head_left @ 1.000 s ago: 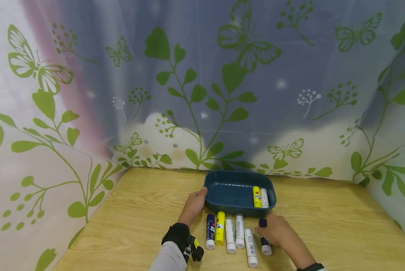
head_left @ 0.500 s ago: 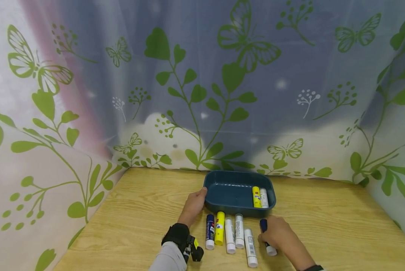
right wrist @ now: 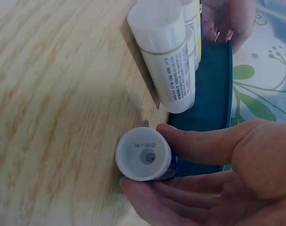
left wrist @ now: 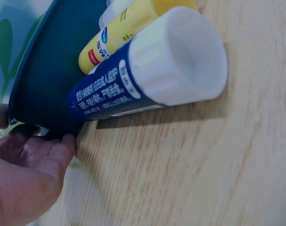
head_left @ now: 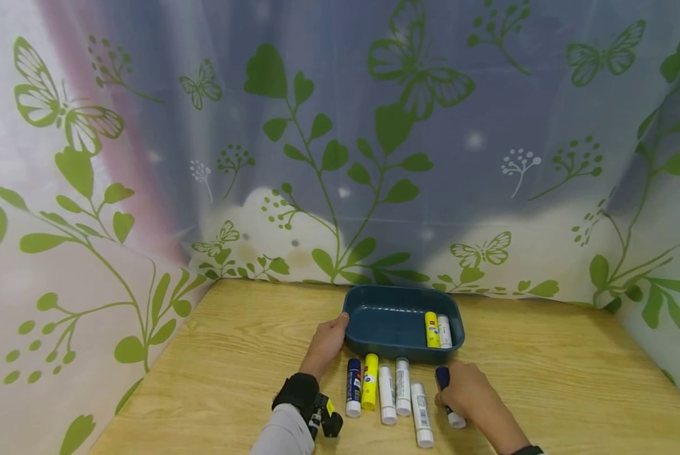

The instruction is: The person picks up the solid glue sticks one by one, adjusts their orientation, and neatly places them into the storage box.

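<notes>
My left hand (head_left: 327,342) holds the left end of a dark teal plastic box (head_left: 374,349), thumb at the rim and fingers against the outside wall. In the right wrist view, my right hand (right wrist: 227,174) pinches a dark blue glue stick (head_left: 455,419) between thumb and fingers, its white end (right wrist: 143,155) towards the camera. That stick lies tilted at the table, in front of the box's right corner. Inside the box, at its right end, lie a yellow glue stick (head_left: 432,330) and a white glue stick (head_left: 444,332).
In front of the box lie another dark blue glue stick (head_left: 354,387), a yellow one (head_left: 370,382) and three white ones, the nearest white stick (head_left: 422,414) closest to my right hand. A patterned curtain (head_left: 340,158) stands behind the wood-grain table (head_left: 249,335).
The dark blue glue stick in my right hand has turned, its white end swinging to the right. My left hand and the box stay where they were.
</notes>
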The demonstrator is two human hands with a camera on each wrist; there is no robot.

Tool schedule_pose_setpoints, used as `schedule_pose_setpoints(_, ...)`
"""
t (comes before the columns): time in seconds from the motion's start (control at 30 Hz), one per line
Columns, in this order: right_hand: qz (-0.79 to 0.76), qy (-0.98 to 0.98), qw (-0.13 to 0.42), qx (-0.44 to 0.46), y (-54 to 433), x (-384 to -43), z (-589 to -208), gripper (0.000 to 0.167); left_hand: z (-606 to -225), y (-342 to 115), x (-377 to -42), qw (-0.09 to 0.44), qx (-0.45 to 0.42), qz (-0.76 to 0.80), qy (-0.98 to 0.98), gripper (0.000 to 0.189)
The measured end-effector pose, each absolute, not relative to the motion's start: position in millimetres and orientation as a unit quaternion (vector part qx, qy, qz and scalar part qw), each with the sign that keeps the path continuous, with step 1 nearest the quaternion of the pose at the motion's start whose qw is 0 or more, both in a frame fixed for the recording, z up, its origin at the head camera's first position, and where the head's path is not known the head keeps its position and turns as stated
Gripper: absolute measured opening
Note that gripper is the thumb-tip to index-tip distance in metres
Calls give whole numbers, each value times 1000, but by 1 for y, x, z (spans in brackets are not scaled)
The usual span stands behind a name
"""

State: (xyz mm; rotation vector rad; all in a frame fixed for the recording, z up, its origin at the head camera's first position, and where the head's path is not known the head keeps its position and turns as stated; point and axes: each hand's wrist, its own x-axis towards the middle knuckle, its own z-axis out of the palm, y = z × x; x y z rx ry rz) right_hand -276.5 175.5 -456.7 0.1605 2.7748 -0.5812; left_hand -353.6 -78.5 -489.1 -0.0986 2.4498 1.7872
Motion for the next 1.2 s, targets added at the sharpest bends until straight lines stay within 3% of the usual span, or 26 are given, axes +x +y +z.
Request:
schedule_pose_setpoints(0.77,-212,963,149,77,175,-275,-457,53,-490,-79,-354,62,-36,590,804,63)
schedule_pose_setpoints(1.2,-254,951,156,87,179,-274,-453,41,-490,-79,-355,65,-37,596,800,63)
